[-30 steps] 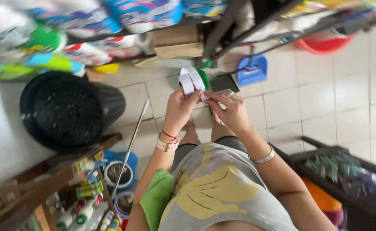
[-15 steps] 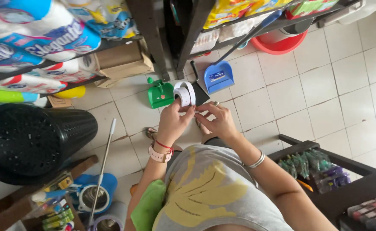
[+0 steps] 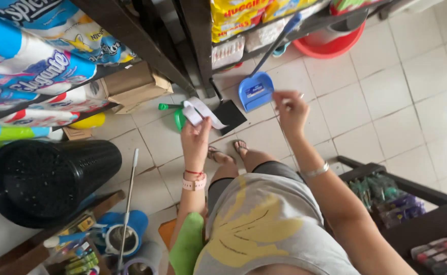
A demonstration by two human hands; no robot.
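My left hand [image 3: 195,140] is raised in front of me and grips a looped white strip [image 3: 200,111], like a band of tape or ribbon. A red bracelet and a pink watch sit on that wrist. My right hand [image 3: 290,109] is held apart to the right, near a blue dustpan [image 3: 255,91], with its fingertips pinched together. Whether anything is between those fingers is too small to tell. A silver bangle is on the right wrist. My sandalled feet [image 3: 228,150] stand on the pale tiled floor below the hands.
A dark shelf post [image 3: 198,40] rises ahead, with packs of paper rolls [image 3: 35,66] on the left and a cardboard box [image 3: 132,86] below. A black perforated basket [image 3: 45,178], a metal pole [image 3: 126,203], a red basin [image 3: 330,43] and a low rack [image 3: 386,198] surround me.
My hands were together on the white strip; the right hand has now pulled away to the right. The view has shifted, bringing the shelves and dustpan closer.
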